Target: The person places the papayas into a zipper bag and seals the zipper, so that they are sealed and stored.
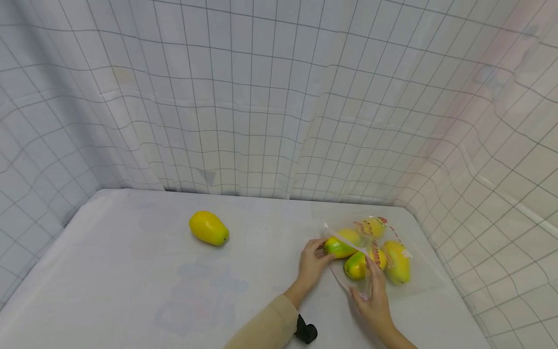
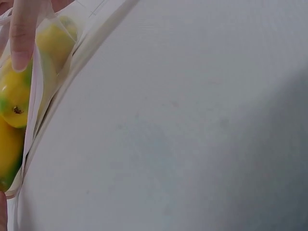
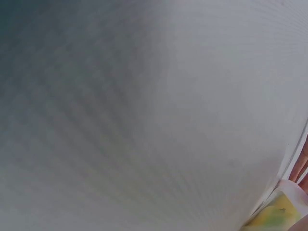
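Observation:
A clear plastic bag with red print (image 1: 420,278) lies on its side, its mouth facing left, with several yellow-green papayas inside. At the mouth my left hand (image 1: 310,264) grips the near end of a papaya (image 1: 342,246), fingers and thumb around its tip. Another papaya (image 1: 355,266) lies just below it. My right hand (image 1: 374,303) touches the bag's edge with fairly straight fingers, thumb spread apart on the lower rim. In the left wrist view a finger (image 2: 22,36) presses over the bag's film. The right wrist view catches only a corner of the bagged fruit (image 3: 276,216).
One loose yellow papaya (image 1: 208,228) lies on the white-covered table (image 1: 131,271), left of the bag. A small black object (image 1: 306,332) is by the left sleeve. Grid-patterned curtains (image 1: 261,121) enclose the back and both sides.

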Motion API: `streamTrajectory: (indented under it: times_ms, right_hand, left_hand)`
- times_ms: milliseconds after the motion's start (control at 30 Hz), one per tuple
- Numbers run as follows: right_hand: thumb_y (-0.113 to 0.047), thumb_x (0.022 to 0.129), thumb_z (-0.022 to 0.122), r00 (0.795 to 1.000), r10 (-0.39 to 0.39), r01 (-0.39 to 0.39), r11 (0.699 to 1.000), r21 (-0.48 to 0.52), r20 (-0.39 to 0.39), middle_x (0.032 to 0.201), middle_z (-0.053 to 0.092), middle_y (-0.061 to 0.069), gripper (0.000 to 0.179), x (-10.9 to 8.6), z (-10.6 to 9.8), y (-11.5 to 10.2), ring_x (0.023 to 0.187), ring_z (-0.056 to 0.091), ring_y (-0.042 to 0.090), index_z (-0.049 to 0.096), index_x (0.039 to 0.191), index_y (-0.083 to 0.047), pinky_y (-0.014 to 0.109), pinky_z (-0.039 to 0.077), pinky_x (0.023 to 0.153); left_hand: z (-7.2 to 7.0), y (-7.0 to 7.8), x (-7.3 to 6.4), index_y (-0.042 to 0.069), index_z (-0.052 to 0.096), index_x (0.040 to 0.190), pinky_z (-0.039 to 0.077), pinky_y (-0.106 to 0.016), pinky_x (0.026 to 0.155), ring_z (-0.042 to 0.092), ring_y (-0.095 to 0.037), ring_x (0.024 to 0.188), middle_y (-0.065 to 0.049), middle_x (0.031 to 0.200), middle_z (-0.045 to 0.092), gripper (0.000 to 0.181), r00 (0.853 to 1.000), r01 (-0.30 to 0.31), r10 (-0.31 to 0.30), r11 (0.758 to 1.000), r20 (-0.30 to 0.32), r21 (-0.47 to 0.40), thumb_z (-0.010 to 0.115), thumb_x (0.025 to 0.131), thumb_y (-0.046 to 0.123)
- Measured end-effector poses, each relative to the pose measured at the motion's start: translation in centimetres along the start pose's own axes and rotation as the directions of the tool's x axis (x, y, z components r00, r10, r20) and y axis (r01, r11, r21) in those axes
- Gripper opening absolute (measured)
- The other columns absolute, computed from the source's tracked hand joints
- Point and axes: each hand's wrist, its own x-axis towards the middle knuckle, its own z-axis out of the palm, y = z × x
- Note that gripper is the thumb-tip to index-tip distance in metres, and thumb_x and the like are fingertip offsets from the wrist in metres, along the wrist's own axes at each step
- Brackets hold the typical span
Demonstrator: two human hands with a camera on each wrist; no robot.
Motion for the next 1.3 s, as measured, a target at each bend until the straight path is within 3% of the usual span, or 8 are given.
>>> streamTrajectory:
  times_ms: [300,533,700,900,1100,1300]
  right_hand:
    - [0.028,0.046,0.07,1.0,0.01,-0.01,1.0,-0.009,0.008,0.118,0.038,0.039,0.087,0.2,-0.1,-0.5,0.099,0.038,0.036,0.033,0.124,0.022,0.007,0.023,0.102]
    - [0.026,0.045,0.073,1.0,0.009,-0.009,1.0,-0.009,0.006,0.122,0.039,0.035,0.092,-0.8,0.3,1.6,0.101,0.039,0.035,0.033,0.128,0.018,0.007,0.022,0.102]
    - [0.022,0.05,0.075,0.998,0.048,-0.048,0.999,-0.02,0.033,0.128,0.038,0.029,0.096,-1.6,0.4,2.8,0.107,0.04,0.028,0.031,0.134,0.011,0.008,0.024,0.102]
    - [0.018,0.057,0.074,0.989,0.128,-0.127,0.992,-0.019,0.071,0.131,0.036,0.024,0.093,-1.8,0.3,2.9,0.114,0.037,0.015,0.029,0.138,0.005,0.008,0.023,0.102]
    - [0.023,0.049,0.075,0.998,0.06,-0.059,0.998,-0.026,0.032,0.127,0.038,0.03,0.095,-1.4,0.4,2.3,0.106,0.04,0.029,0.032,0.134,0.011,0.006,0.023,0.101]
    - [0.026,0.046,0.075,0.997,0.07,-0.069,0.997,-0.037,0.028,0.124,0.039,0.032,0.096,-1.5,0.5,2.4,0.103,0.039,0.032,0.033,0.131,0.014,0.004,0.022,0.1]
  left_hand:
    - [1.0,0.4,-0.1,-0.002,0.061,0.112,0.05,-0.021,0.083,0.059,-0.024,0.1,-0.012,0.108,0.06,0.041,0.998,0.026,-0.025,1.0,-0.062,0.013,0.074,0.075,0.011]
    - [1.6,0.5,0.0,-0.003,0.061,0.11,0.05,-0.02,0.082,0.058,-0.025,0.101,-0.012,0.107,0.057,0.039,0.996,0.034,-0.034,0.999,-0.088,-0.004,0.073,0.075,0.008]
    - [1.9,0.4,0.2,-0.002,0.062,0.109,0.049,-0.02,0.083,0.058,-0.024,0.102,-0.011,0.106,0.056,0.036,0.996,0.025,-0.026,1.0,-0.091,-0.019,0.072,0.075,0.005]
    - [2.1,0.6,0.5,-0.002,0.063,0.108,0.049,-0.02,0.083,0.059,-0.023,0.101,-0.01,0.105,0.059,0.035,0.995,0.025,-0.024,1.0,-0.097,0.003,0.072,0.074,0.003]
    - [2.2,0.7,0.7,-0.001,0.065,0.106,0.051,-0.021,0.082,0.059,-0.024,0.096,-0.011,0.104,0.062,0.034,0.992,0.003,0.003,0.999,-0.123,0.042,0.072,0.074,0.006]
    - [2.1,0.7,0.8,0.002,0.066,0.106,0.052,-0.021,0.08,0.06,-0.024,0.093,-0.01,0.105,0.064,0.032,0.993,0.014,-0.002,0.995,-0.119,0.101,0.071,0.076,0.011]
